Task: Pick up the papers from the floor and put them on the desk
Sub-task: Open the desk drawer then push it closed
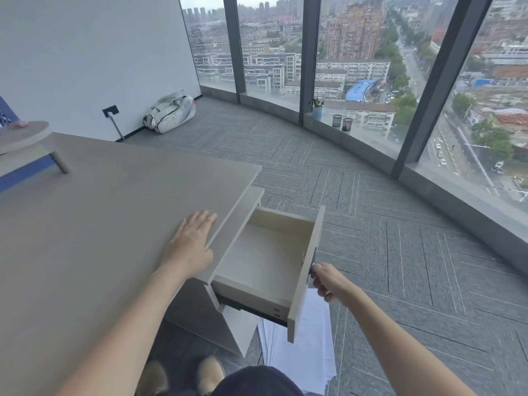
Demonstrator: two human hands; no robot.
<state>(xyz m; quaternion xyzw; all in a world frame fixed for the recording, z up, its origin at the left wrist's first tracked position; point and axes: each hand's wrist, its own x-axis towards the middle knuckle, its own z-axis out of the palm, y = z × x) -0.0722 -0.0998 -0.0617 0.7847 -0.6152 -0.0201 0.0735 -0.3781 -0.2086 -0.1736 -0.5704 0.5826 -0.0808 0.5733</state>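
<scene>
- The left hand point(192, 244) lies flat on the desk point(94, 224), fingers spread and released, just beside the open drawer point(265, 258).
- The right hand point(328, 282) is clenched around the handle point(313, 267) on the drawer's front panel.
- The papers point(308, 347) lie in a loose stack on the carpet point(400, 252), under the drawer's front.
- The drawer holds nothing.

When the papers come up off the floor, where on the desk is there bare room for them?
Nearly the whole desk is bare. The widest patch lies between the left hand, flat near the right edge, and the small round stand at the far left corner. The open drawer, held by the right hand, is empty too. The papers lie under it.
</scene>
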